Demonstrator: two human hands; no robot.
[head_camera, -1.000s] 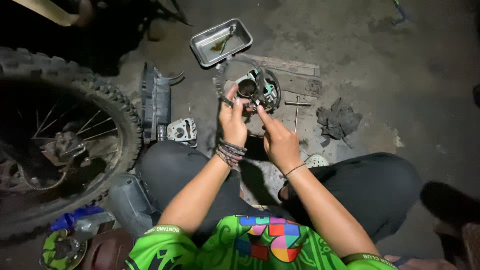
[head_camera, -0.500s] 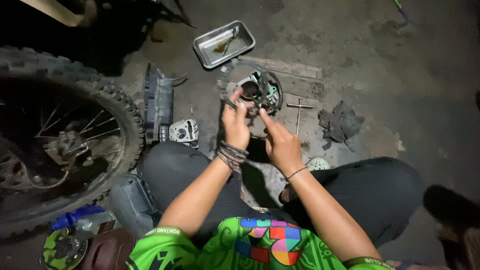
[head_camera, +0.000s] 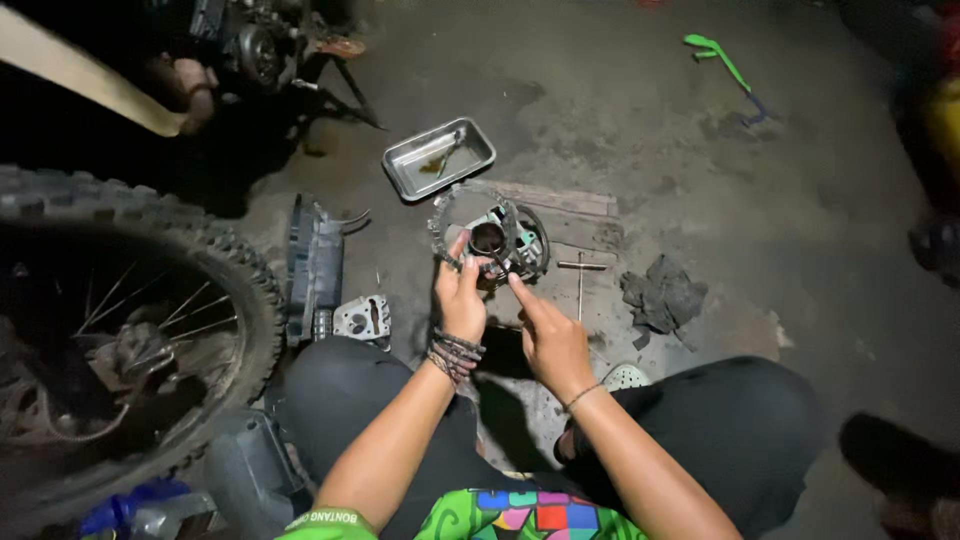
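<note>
A: Fingers first. The left hand (head_camera: 460, 298) has its fingers (head_camera: 452, 262) curled on the engine part (head_camera: 495, 243), thumb and fingertips pinching its near rim at about seven o'clock of the piece. That grip looks meant to hold the part steady on the floor.

B: And the right hand (head_camera: 553, 340)?

A: Its forefinger is stretched out, tip touching the near edge of the engine part at about five o'clock. The other fingers are folded back under the palm, holding nothing that I can see. It reads as a poke or press, not a grasp.

B: Where does the part sit?

A: On the concrete floor (head_camera: 700, 160), resting against a wooden plank (head_camera: 565, 200), straight ahead of the knees, at twelve o'clock from the hands. A chain (head_camera: 440, 215) loops around its left side. The plank likely keeps the part out of the grit.

B: What lies around it?

A: A metal tray (head_camera: 440, 158) with a little brown oil sits at eleven o'clock of the part, close, probably to catch drips or hold small bits. A T-shaped wrench (head_camera: 580, 280) lies at three o'clock, just beside it, within easy reach of the right hand. A dark rag (head_camera: 662, 295) is farther out the same way. A small grey casting (head_camera: 362, 318) lies at eight o'clock, beside a black plastic cover (head_camera: 312, 268). The knobbly wheel (head_camera: 130, 320) fills the left side at nine o'clock, well apart.

B: Anything else in this single view?

A: A green tool (head_camera: 718, 55) far off at one o'clock.
</note>
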